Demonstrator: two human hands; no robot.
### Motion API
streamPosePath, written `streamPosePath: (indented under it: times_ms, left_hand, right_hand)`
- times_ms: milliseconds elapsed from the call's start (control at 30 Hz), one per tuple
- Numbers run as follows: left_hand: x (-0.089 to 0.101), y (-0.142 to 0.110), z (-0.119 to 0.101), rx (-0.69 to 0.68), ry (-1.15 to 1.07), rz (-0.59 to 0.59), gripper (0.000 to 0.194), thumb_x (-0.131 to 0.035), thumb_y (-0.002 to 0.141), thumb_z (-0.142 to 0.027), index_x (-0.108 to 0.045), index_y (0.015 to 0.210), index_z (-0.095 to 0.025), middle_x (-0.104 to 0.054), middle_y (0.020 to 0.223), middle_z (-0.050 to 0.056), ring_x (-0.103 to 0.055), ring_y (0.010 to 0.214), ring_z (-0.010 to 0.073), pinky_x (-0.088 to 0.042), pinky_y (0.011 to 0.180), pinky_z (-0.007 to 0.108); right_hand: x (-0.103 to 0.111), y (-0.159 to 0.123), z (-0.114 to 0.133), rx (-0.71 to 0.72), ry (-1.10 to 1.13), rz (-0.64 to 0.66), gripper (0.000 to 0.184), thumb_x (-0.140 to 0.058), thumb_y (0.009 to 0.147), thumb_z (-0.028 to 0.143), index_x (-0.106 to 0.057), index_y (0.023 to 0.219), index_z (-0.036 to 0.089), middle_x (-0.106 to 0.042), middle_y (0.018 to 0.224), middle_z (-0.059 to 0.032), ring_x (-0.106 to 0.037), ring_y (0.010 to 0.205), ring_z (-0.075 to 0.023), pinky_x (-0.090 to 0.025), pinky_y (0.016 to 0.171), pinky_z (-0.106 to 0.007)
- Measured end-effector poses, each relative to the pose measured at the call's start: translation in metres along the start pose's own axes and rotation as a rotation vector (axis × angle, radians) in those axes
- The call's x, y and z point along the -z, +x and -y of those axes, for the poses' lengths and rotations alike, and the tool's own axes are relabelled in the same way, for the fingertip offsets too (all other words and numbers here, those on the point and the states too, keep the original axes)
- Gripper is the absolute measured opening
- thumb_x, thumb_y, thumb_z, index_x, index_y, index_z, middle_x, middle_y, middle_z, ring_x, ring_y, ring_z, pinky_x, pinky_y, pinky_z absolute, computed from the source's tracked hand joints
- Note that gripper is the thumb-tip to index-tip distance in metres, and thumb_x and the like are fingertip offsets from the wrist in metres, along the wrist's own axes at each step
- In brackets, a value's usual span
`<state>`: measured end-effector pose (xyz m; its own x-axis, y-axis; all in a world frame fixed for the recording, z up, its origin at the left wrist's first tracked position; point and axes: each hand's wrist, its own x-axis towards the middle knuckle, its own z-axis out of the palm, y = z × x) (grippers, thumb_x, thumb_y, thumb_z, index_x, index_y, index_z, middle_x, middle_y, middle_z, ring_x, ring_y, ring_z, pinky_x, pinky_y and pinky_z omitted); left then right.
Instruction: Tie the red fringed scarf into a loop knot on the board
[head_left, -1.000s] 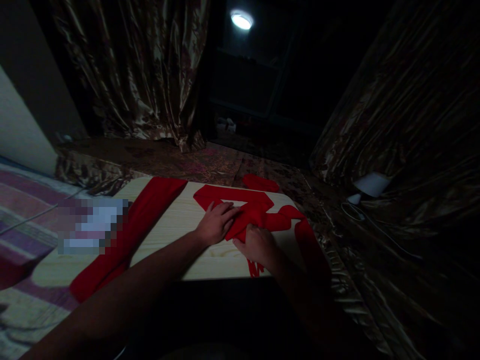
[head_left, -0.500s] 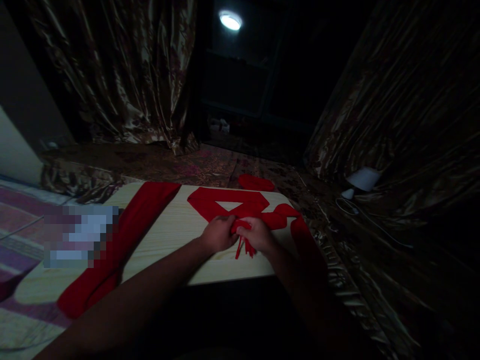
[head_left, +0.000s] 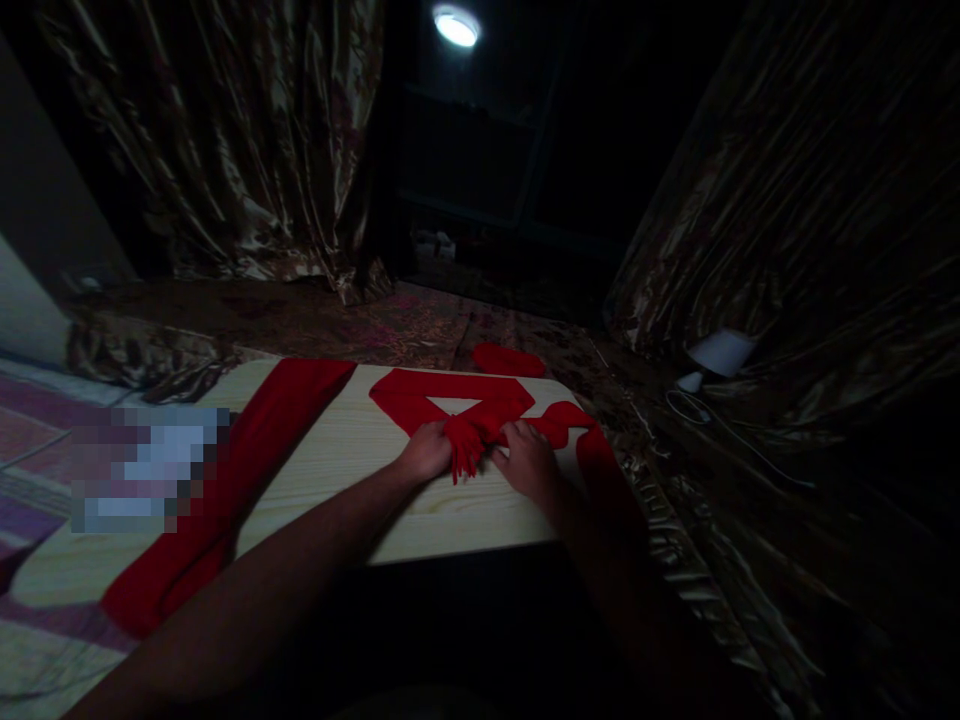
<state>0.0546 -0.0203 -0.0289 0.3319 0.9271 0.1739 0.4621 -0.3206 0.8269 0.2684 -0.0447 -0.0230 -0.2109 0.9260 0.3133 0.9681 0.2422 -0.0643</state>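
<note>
A red scarf [head_left: 450,383] lies on a pale wooden table [head_left: 322,500], bent into a loop with a triangular gap. Its fringed end [head_left: 466,445] sits bunched between my hands, the strands pointing toward me. My left hand [head_left: 426,455] is closed on the scarf at the left of the fringe. Against the right side is my right hand [head_left: 529,460], its fingers curled over the red fabric and the fingertips partly hidden. Farther left, a long red fabric band [head_left: 247,460] crosses the table at a slant. More red fabric [head_left: 600,455] drapes over the table's right end.
Behind the table, another red piece [head_left: 508,360] lies on patterned cloth. A small white lamp [head_left: 724,352] with a cord rests at the right. Patterned curtains [head_left: 300,150] hang on both sides of a dark window. A blurred-out object [head_left: 150,470] lies at left.
The fringe was hanging below my joined hands and now lies fanned over the scarf's crossing. My hands have moved apart, the left one slightly left, the right one slightly right.
</note>
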Motion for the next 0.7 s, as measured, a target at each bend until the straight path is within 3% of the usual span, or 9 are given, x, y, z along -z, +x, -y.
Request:
streamPosePath:
  times_ms: [100, 300, 400, 533, 700]
  left_hand:
    - [0.0, 0.004, 0.005, -0.002, -0.075, 0.008, 0.043, -0.042, 0.092, -0.041, -0.077, 0.105, -0.019, -0.078, 0.105, 0.006, -0.07, 0.102, 0.0245, -0.052, 0.093, 0.034]
    - [0.005, 0.017, 0.014, 0.008, -0.325, -0.017, 0.051, -0.044, 0.091, -0.052, -0.073, 0.116, -0.018, -0.075, 0.115, 0.008, -0.068, 0.108, 0.0276, -0.051, 0.097, 0.039]
    - [0.005, 0.024, 0.016, 0.023, -0.462, -0.084, 0.049, -0.052, 0.086, -0.053, -0.073, 0.112, -0.017, -0.075, 0.114, 0.01, -0.067, 0.109, 0.0292, -0.05, 0.098, 0.041]
    - [0.003, 0.025, 0.015, 0.133, -0.496, -0.155, 0.044, -0.055, 0.082, -0.052, -0.075, 0.094, -0.015, -0.078, 0.096, 0.011, -0.07, 0.096, 0.0298, -0.053, 0.09, 0.042]
    - [0.003, 0.023, 0.014, 0.217, -0.508, -0.128, 0.04, -0.053, 0.08, -0.048, -0.074, 0.089, -0.016, -0.077, 0.085, 0.009, -0.071, 0.084, 0.0276, -0.056, 0.081, 0.04]
  right_hand:
    - [0.009, 0.008, -0.009, -0.033, -0.109, -0.02, 0.018, -0.051, 0.091, 0.017, -0.062, 0.105, 0.018, -0.064, 0.108, -0.0113, -0.055, 0.108, -0.0238, -0.038, 0.094, -0.035]
    - [0.044, 0.02, -0.022, 0.023, 0.086, -0.057, 0.031, -0.044, 0.089, 0.009, -0.065, 0.11, 0.018, -0.062, 0.114, -0.0088, -0.056, 0.101, -0.0198, -0.04, 0.092, -0.029]
    - [0.054, 0.015, -0.018, 0.092, 0.156, 0.073, 0.033, -0.045, 0.089, 0.011, -0.07, 0.108, 0.019, -0.063, 0.111, -0.007, -0.057, 0.099, -0.0186, -0.041, 0.09, -0.028]
    - [0.052, 0.007, -0.005, 0.175, 0.132, 0.268, 0.021, -0.05, 0.089, 0.016, -0.07, 0.096, 0.018, -0.066, 0.103, -0.0055, -0.058, 0.094, -0.0168, -0.04, 0.086, -0.026]
    - [0.04, -0.003, 0.016, 0.241, 0.017, 0.377, 0.016, -0.052, 0.093, 0.022, -0.066, 0.099, 0.018, -0.067, 0.104, -0.0076, -0.06, 0.099, -0.0185, -0.04, 0.085, -0.027]
